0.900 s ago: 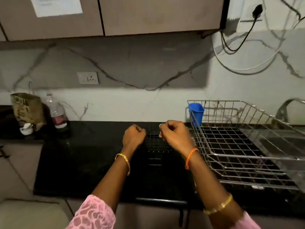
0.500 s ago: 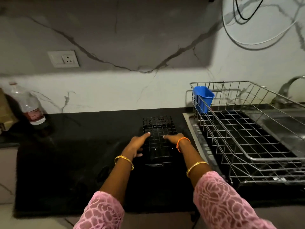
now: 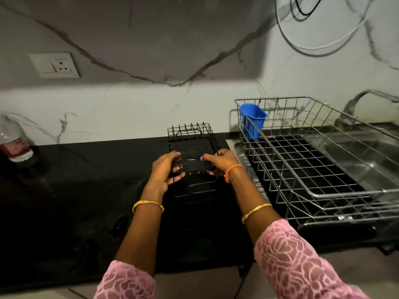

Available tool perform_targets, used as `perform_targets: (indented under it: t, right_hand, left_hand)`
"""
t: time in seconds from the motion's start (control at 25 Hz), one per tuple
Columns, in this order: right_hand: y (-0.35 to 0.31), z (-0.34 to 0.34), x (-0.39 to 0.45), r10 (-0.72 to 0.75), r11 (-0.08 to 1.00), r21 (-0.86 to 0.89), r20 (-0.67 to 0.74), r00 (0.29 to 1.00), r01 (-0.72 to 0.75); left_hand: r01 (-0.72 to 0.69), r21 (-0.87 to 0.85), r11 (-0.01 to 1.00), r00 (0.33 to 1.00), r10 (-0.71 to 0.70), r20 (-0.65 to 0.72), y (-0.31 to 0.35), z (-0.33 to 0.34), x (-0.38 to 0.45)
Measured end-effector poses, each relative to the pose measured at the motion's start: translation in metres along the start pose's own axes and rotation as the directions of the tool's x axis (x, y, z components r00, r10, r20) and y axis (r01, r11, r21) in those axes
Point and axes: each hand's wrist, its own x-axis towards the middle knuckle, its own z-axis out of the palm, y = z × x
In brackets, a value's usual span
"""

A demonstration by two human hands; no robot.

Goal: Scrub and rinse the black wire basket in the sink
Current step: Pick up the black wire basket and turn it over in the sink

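— Head view: what has changed since half a second ago?

— My left hand (image 3: 165, 169) and right hand (image 3: 218, 161) were only touching the two sides of the black wire basket (image 3: 192, 154). Now my fingers (image 3: 177, 175) are curled around its wires on both sides, and its near end looks raised off the desk (image 3: 75, 190), the far end tipped up toward the wall.

— So you are gripping it with both hands?

— Yes, left fingers hooked through the left side, right fingers wrapped on the right edge; the basket sits between them.

— Where does that leave the task?

— At the very start, I judge. Nothing is wet or scrubbed yet. The sink (image 3: 356, 152) lies well to the right of my right hand, beyond the steel dish rack (image 3: 302, 169) with its blue cup (image 3: 251, 120), under the tap (image 3: 354, 104).

— And the next move?

— Probably carrying the basket rightward over the rack, lifting high enough that the wires do not snag.
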Motion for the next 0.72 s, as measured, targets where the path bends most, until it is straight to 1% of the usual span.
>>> perform_targets:
  t: [0.08, 0.12, 0.16, 0.2, 0.24, 0.28, 0.32, 0.44, 0.56, 0.64, 0.72]
  right_hand:
    - [-0.032, -0.012, -0.023, -0.164, 0.985, -0.073, -0.065, 0.984, 0.159]
    - [-0.05, -0.021, -0.037, -0.261, 0.96, -0.122, -0.084, 0.962, 0.25]
    - [-0.067, -0.031, -0.053, -0.343, 0.932, -0.159, -0.093, 0.935, 0.326]
    - [-0.081, -0.043, -0.069, -0.409, 0.904, -0.175, -0.095, 0.908, 0.389]
    - [-0.092, -0.058, -0.087, -0.46, 0.881, -0.166, -0.092, 0.883, 0.442]
    - [-0.102, -0.073, -0.104, -0.508, 0.857, -0.153, -0.086, 0.857, 0.493]
    - [-0.109, -0.088, -0.12, -0.545, 0.835, -0.14, -0.078, 0.835, 0.532]
    - [-0.115, -0.144, -0.162, -0.604, 0.796, -0.1, -0.056, 0.795, 0.598]
    - [-0.099, -0.216, -0.199, -0.638, 0.77, -0.041, -0.029, 0.769, 0.637]
    - [-0.081, -0.266, -0.219, -0.632, 0.775, -0.017, -0.058, 0.773, 0.632]
    - [-0.059, -0.32, -0.234, -0.599, 0.794, 0.011, -0.155, 0.785, 0.608]
  left_hand:
    - [-0.156, 0.089, 0.984, 0.978, 0.167, -0.128, 0.018, 0.002, -0.023]
    - [-0.199, 0.137, 0.97, 0.965, 0.218, -0.145, 0.026, 0.003, -0.037]
    - [-0.195, 0.144, 0.97, 0.974, 0.209, -0.088, 0.035, 0.008, -0.054]
    - [-0.159, 0.113, 0.981, 0.987, 0.157, 0.021, 0.044, 0.015, -0.073]
    - [-0.13, 0.073, 0.989, 0.985, 0.12, 0.127, 0.053, 0.024, -0.094]
    - [-0.141, 0.038, 0.989, 0.971, 0.131, 0.199, 0.063, 0.036, -0.116]
    - [-0.172, 0.005, 0.985, 0.958, 0.166, 0.235, 0.072, 0.048, -0.135]
    - [-0.243, -0.081, 0.967, 0.935, 0.256, 0.246, 0.082, 0.09, -0.19]
    - [-0.306, -0.094, 0.947, 0.901, 0.32, 0.293, 0.069, 0.138, -0.24]
    - [-0.317, -0.062, 0.947, 0.879, 0.317, 0.355, 0.053, 0.173, -0.269]
    - [-0.323, -0.032, 0.946, 0.859, 0.308, 0.409, 0.033, 0.215, -0.296]
